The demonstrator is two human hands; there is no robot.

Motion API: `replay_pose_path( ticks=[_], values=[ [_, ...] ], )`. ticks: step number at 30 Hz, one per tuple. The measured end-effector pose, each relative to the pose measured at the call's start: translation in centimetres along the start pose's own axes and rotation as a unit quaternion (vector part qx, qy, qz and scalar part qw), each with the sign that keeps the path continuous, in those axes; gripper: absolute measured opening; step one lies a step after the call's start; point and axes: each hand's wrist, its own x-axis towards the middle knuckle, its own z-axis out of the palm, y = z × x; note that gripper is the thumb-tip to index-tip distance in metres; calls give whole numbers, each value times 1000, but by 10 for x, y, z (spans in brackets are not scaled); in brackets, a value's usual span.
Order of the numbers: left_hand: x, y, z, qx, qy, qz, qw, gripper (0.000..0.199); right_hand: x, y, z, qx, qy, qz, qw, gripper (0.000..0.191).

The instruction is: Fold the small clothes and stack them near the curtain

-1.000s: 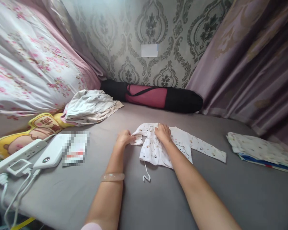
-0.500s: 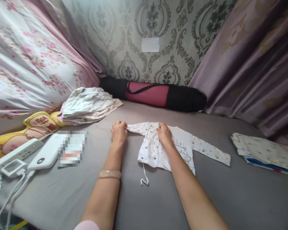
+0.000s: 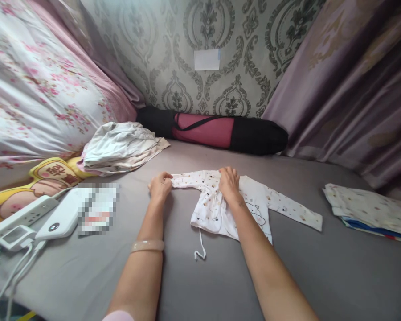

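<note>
A small white printed shirt (image 3: pixel 214 200) lies spread on the grey sheet, its right sleeve stretched out and a white tie string hanging from its lower left edge. My left hand (image 3: pixel 160 185) pinches the cuff of the left sleeve, drawn out to the side. Near the neckline, my right hand (image 3: pixel 230 182) has its fingers closed on the shirt's upper middle. Part of the printed bear on the shirt's front is hidden by my right forearm.
Crumpled pale cloth (image 3: pixel 120 149) lies at the back left, before a black and red long bag (image 3: pixel 203 130). Folded clothes (image 3: pixel 367 209) sit at right. A power strip (image 3: pixel 26 216), white power bank (image 3: pixel 65 214) and yellow cushion (image 3: pixel 50 176) are at left.
My left hand has moved slightly left with the cuff, and the left sleeve is now straighter and longer. My right hand stays near the neckline, its fingers slightly higher.
</note>
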Motion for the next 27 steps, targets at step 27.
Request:
replay_pose_path(
  ticks=[27],
  values=[
    [30,-26,25,-271,127,-5,954,21,-1,-15,17,102,-115,-35,988,21]
  ],
)
